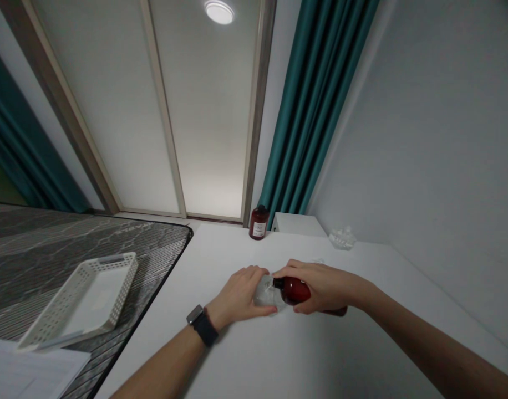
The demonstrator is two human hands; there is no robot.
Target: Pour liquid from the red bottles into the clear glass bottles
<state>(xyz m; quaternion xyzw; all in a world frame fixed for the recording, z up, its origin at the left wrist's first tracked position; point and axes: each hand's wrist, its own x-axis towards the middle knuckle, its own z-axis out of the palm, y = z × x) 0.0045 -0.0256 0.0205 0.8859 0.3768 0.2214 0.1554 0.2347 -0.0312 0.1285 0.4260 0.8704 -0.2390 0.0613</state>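
Observation:
My right hand (323, 282) is closed round a dark red-brown bottle (295, 291), tipped on its side. Its black neck (278, 283) points left, at the upper edge of a clear, see-through container (264, 293). The thumb and fingers of my left hand (240, 296) wrap the container from the left and steady it on the white tabletop (237, 354). Whether any liquid passes between the two, I cannot make out. On my left wrist sits a black watch (202, 324).
A second brown bottle (258, 229) with a white label stands upright at the table's far edge. Beside it are a white box (299, 224) and crumpled clear plastic (342, 238). To the left, a white perforated basket (123, 293) and papers (33, 368) lie on a grey patterned surface (154, 249).

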